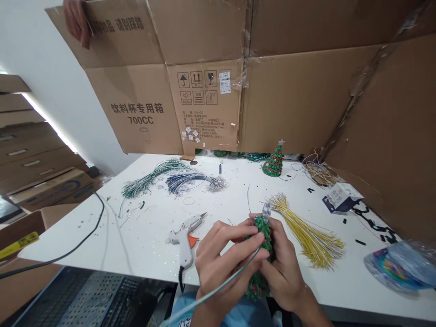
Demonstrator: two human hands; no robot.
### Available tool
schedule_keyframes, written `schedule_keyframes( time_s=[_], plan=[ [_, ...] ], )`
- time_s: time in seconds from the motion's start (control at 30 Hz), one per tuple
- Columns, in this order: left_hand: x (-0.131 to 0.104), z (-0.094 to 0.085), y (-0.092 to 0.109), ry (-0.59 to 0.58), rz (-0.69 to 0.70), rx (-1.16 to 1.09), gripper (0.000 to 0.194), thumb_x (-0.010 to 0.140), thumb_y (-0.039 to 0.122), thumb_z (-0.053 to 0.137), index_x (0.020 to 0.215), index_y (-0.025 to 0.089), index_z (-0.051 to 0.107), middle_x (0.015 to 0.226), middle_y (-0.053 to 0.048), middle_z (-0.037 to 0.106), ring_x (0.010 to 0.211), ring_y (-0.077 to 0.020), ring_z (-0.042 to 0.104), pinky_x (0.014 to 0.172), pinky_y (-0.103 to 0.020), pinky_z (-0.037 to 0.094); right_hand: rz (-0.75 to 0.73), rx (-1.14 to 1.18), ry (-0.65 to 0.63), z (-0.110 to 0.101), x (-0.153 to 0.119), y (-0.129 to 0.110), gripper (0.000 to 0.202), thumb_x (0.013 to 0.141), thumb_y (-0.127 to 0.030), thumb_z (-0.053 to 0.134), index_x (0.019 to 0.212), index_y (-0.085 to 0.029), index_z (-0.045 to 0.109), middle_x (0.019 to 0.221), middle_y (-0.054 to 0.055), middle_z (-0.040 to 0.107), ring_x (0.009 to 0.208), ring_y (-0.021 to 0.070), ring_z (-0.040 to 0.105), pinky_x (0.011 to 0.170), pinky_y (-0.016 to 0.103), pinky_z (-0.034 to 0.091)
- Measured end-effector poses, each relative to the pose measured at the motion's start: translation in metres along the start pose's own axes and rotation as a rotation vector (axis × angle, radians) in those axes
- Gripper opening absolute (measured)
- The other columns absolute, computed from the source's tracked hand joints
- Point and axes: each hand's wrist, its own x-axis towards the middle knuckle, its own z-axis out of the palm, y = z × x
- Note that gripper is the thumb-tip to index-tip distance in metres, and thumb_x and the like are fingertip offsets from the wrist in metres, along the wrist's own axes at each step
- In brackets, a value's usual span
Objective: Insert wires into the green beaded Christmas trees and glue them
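A small Christmas tree (261, 225), green with red bits and a clear star-like topper (266, 211), is held over the table's front edge. My right hand (284, 259) is wrapped round its right side and back. On the other side, my left hand (223, 256) presses its fingertips against the tree and pinches a thin green wire (218, 289). This wire trails down to the lower left. The tree's middle is partly hidden by my fingers. Left of my hands lies a white hot glue gun (185, 236) with an orange trigger.
Bundles of green wires (153, 176), blue wires (190, 180) and yellow wires (306, 231) lie on the white table (143, 240). A finished-looking tree (273, 161) stands behind. Cardboard (204, 41) walls the back; another person's hand (77, 22) grips its top. A small box (341, 198) sits right.
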Motion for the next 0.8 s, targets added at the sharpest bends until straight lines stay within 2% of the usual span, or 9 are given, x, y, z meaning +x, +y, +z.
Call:
schedule_keyframes(
  time_s=[0.13, 0.23, 0.33, 0.43, 0.5, 0.63, 0.8],
  plan=[
    [-0.002, 0.0024, 0.0013, 0.067, -0.06, -0.019, 0.01, 0.105, 0.024, 0.076, 0.112, 0.022, 0.082, 0.1, -0.006, 0.085, 0.09, -0.0206, 0.081, 0.075, -0.033, 0.064, 0.02, -0.034, -0.012, 0.0009, -0.0013, -0.0017, 0.044, 0.11, -0.045, 0.064, 0.15, -0.032, 0.054, 0.131, 0.006, 0.079, 0.114, 0.0231, 0.08, 0.098, 0.03, 0.064],
    [-0.001, 0.0055, 0.0022, 0.123, -0.059, -0.038, 0.007, 0.102, 0.016, 0.078, 0.108, 0.019, 0.081, 0.097, -0.005, 0.086, 0.087, -0.0199, 0.082, 0.073, -0.033, 0.064, 0.042, -0.049, -0.01, 0.001, -0.0013, -0.0034, 0.044, 0.108, -0.043, 0.069, 0.148, -0.034, 0.055, 0.13, 0.004, 0.08, 0.115, 0.0219, 0.081, 0.098, 0.028, 0.063],
    [-0.0003, 0.0082, 0.0031, 0.191, -0.058, -0.044, 0.015, 0.097, 0.007, 0.082, 0.107, 0.017, 0.079, 0.095, -0.004, 0.086, 0.081, -0.0192, 0.083, 0.067, -0.031, 0.064, 0.051, -0.048, -0.012, 0.0009, 0.0, -0.0054, 0.043, 0.107, -0.041, 0.07, 0.146, -0.033, 0.055, 0.129, 0.005, 0.081, 0.115, 0.0224, 0.081, 0.097, 0.028, 0.064],
    [-0.0009, 0.0093, 0.0036, 0.218, -0.086, -0.073, 0.019, 0.093, 0.008, 0.087, 0.105, 0.019, 0.078, 0.094, -0.003, 0.087, 0.071, -0.0178, 0.081, 0.059, -0.03, 0.063, 0.049, -0.006, -0.037, 0.0007, 0.0021, -0.0071, 0.041, 0.109, -0.04, 0.067, 0.146, -0.031, 0.054, 0.131, 0.007, 0.081, 0.115, 0.0228, 0.081, 0.098, 0.03, 0.065],
    [-0.0008, 0.0094, 0.0035, 0.221, -0.09, -0.094, 0.016, 0.093, 0.01, 0.087, 0.101, 0.019, 0.078, 0.093, -0.003, 0.088, 0.069, -0.0184, 0.082, 0.056, -0.029, 0.062, 0.043, 0.007, -0.037, 0.0008, 0.0029, -0.0075, 0.039, 0.109, -0.041, 0.066, 0.145, -0.031, 0.054, 0.131, 0.007, 0.081, 0.115, 0.0226, 0.081, 0.099, 0.031, 0.065],
    [0.0016, 0.0094, 0.0033, 0.227, -0.052, -0.092, 0.016, 0.091, 0.01, 0.089, 0.099, 0.019, 0.079, 0.09, -0.002, 0.087, 0.073, -0.0207, 0.084, 0.061, -0.032, 0.068, 0.043, -0.033, -0.025, 0.0008, 0.0008, -0.0057, 0.042, 0.108, -0.04, 0.067, 0.147, -0.031, 0.054, 0.13, 0.006, 0.08, 0.116, 0.0234, 0.081, 0.1, 0.032, 0.064],
    [0.0044, 0.0059, 0.0036, 0.143, -0.081, -0.085, 0.016, 0.091, 0.009, 0.089, 0.1, 0.02, 0.082, 0.097, -0.004, 0.086, 0.079, -0.0179, 0.082, 0.072, -0.033, 0.071, 0.041, -0.065, -0.018, 0.0005, -0.0027, -0.0013, 0.045, 0.108, -0.041, 0.066, 0.149, -0.032, 0.053, 0.133, 0.007, 0.079, 0.119, 0.0249, 0.079, 0.1, 0.032, 0.064]
  ],
)
